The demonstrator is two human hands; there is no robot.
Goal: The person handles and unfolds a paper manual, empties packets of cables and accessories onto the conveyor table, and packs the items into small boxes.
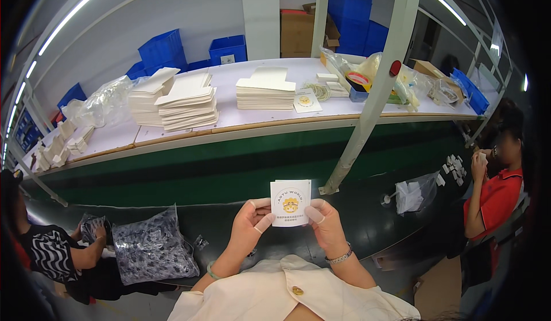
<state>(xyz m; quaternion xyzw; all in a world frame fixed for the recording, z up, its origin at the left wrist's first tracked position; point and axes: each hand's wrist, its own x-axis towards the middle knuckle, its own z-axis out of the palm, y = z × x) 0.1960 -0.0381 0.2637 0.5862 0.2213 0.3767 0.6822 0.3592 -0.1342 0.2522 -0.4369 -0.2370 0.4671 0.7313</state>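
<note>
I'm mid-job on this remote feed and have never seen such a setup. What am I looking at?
There is no machine here. The single picture comes from a wide fisheye camera on someone's head, looking down, so straight edges bend near its rim. The left hand and right hand entering from below are the wearer's own; together they hold a printed white leaflet. Ahead, a white tabletop carries stacks of flat white pieces. A large filled plastic bag lies to the left, and co-workers are at both sides.

The white card [291, 203] hides fingertips of the left hand [251, 222].
</note>
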